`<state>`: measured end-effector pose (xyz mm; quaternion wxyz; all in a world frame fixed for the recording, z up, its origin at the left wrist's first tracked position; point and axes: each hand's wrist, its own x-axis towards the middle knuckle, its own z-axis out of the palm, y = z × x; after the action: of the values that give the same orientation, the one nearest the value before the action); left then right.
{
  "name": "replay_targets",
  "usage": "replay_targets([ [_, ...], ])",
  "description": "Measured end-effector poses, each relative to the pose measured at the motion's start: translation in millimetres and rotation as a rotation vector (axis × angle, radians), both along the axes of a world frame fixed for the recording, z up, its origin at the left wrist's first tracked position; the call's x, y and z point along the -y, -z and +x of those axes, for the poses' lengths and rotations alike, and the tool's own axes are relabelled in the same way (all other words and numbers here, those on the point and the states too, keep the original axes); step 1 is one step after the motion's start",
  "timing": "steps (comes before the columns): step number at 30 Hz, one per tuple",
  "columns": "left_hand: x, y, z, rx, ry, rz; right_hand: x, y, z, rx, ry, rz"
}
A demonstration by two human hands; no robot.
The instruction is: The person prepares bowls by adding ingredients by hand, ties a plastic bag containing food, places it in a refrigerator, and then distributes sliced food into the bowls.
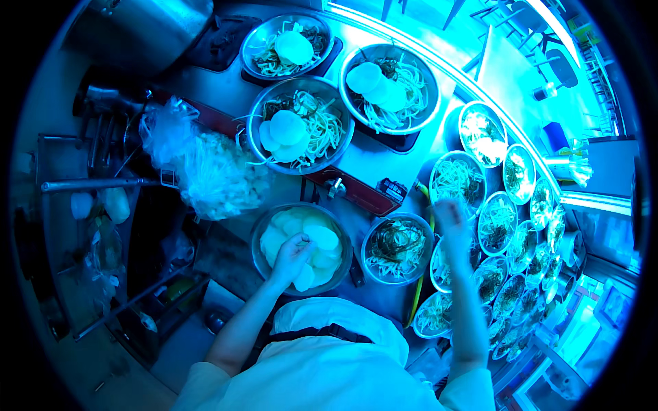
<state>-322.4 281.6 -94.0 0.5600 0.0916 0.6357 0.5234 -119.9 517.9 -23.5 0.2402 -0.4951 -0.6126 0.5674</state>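
Note:
My left hand (294,253) is inside a round bowl (255,257) of thin, pale round slices (324,263). Its thumb and fingertips come together at the edge of one slice; whether they grip it is not clear. My right hand (449,215) is raised over the right side, blurred, above the near edge of a metal bowl (433,177) of pale strands. What its fingers hold cannot be made out. Between my hands stands a metal bowl (366,264) with pale strands and dark shreds (398,240) on top.
Metal bowls with strands and round slices (288,128) stand on red-fronted gas stoves (360,195). Many filled bowls (497,223) crowd the right. A clear plastic bag (216,174) lies at left, near a large metal pot (139,31). A yellow hose (417,295) runs along the counter.

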Motion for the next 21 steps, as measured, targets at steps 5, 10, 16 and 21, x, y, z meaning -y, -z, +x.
replay_targets([
  [5,-13.4,-1.0,4.6,-0.028,0.073,0.048,140.1,48.1,-55.0,-0.131,-0.362,-0.198],
  [10,-8.2,-5.5,-1.9,-0.11,0.182,0.072,170.0,54.8,-94.7,-0.306,-0.12,-0.849],
  [16,11.8,32.3,-18.1,-0.172,-0.233,-0.135,184.7,53.8,-109.3,-0.208,-0.227,-0.562],
  [21,10.6,33.6,-26.4,0.078,-0.402,-0.077,197.9,60.1,-105.1,-0.109,-0.308,-0.652],
])
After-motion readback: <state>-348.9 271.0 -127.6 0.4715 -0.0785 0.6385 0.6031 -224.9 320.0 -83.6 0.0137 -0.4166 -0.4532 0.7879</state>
